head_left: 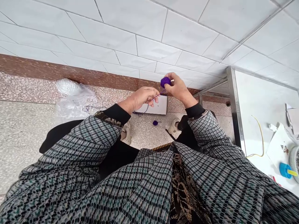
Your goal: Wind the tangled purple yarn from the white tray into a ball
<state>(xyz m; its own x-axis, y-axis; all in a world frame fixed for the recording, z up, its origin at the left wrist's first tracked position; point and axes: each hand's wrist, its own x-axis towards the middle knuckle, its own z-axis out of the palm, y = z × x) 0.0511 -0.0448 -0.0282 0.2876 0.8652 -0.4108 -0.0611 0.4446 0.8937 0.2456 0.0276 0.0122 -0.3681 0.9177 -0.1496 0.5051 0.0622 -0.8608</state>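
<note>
And here's the purple ball point(165, 82), up off the floor point(144, 134), pinched in the right hand point(178, 88), with thumb below and fingers curled over the top and far side. The left hand point(145, 95) is just beside it, fingers loosely curled, lightly gripping the purple strand point(147, 108) that runs across to the ball; the loose end drops past a dark-edged white piece point(161, 105), perhaps a tray or lid, lying below.

How does it handle? It looks like yarn: I'd call it very light, soft, a little springy, with enough fuzz to grip well. No danger of breaking; the risk is squashing it or letting loops slip. Best hold is right around the sides with the fingertips, gentle pressure, strand left free. The strand itself looks limp, good only for pulling, so it wants light tension between finger and thumb; let it go slack and it could snarl. Down between the shoes point(173, 128) sits a smaller purple ball point(155, 123), touched by neither hand.
</note>
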